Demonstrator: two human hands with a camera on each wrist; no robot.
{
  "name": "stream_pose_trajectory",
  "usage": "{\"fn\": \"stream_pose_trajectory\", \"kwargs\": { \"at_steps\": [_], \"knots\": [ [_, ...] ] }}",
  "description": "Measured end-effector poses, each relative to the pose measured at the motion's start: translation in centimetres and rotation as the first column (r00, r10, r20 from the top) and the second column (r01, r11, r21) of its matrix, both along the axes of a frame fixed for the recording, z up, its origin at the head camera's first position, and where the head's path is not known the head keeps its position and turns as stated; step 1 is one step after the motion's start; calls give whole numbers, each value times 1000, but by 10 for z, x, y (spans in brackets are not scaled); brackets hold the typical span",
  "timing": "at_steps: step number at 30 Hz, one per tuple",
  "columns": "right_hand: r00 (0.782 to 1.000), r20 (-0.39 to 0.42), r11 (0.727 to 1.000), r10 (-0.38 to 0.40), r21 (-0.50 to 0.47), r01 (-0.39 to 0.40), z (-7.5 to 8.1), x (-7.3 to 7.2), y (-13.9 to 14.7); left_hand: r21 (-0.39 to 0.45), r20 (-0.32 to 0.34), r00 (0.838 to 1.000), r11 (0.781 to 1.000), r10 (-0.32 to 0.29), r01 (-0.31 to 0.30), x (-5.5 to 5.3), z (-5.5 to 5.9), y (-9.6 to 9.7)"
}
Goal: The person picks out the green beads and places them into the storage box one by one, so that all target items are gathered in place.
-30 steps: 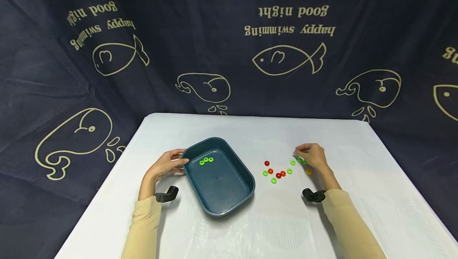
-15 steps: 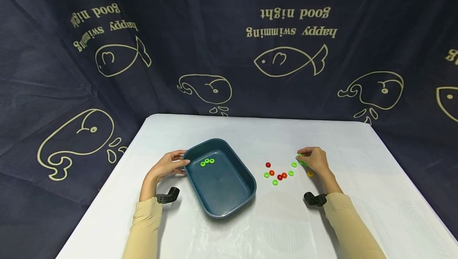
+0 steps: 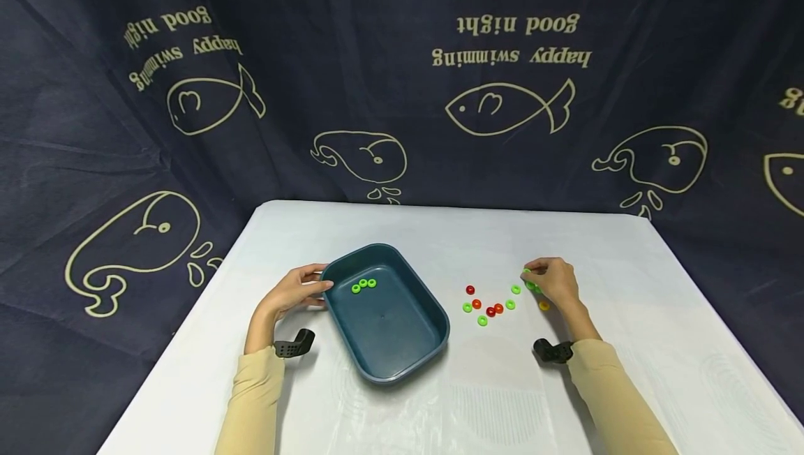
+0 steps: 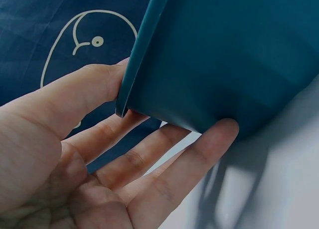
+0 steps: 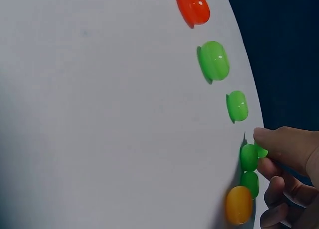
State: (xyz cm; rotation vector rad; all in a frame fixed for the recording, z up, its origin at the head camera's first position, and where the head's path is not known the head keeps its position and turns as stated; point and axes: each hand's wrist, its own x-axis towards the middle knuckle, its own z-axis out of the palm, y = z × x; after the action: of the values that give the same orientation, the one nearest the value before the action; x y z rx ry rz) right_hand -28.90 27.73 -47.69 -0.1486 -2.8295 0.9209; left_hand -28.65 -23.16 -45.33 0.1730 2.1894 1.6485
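Note:
My left hand (image 3: 294,292) grips the rim of a dark teal plastic tub (image 3: 383,329), thumb on the rim and fingers spread against the outer wall (image 4: 209,54). Three green ring beads (image 3: 363,283) lie inside the tub near its far left end. My right hand (image 3: 553,279) is at the table's right side, thumb and forefinger pinching a green ring bead (image 5: 261,150). Two more green beads (image 5: 249,157) lie right beside its fingertips, with a yellow bead (image 5: 239,205) close to them.
Between tub and right hand lie loose ring beads: red (image 3: 470,289), orange (image 3: 477,304) and green (image 3: 482,320). They rest on a white-covered table (image 3: 440,232). A dark blue printed cloth (image 3: 402,78) hangs behind the table. Each wrist wears a black camera (image 3: 551,351).
My right fingertips have shifted slightly toward me and right, closing on a green bead that now shows at their tips. The left hand and tub stay put; the head view shifted slightly.

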Motion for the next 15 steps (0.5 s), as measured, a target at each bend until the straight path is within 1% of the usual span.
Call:
{"fn": "stream_pose_trajectory", "kwargs": {
  "at_steps": [7,15],
  "knots": [
    [999,-49,1000,22,-22,-23,8,0,-2,4,-1,1000,1000,-1,1,1,1,1],
    [997,-65,998,41,-37,-44,19,-3,-9,4,-4,1000,1000,-6,6,1,1,1]
  ]
}}
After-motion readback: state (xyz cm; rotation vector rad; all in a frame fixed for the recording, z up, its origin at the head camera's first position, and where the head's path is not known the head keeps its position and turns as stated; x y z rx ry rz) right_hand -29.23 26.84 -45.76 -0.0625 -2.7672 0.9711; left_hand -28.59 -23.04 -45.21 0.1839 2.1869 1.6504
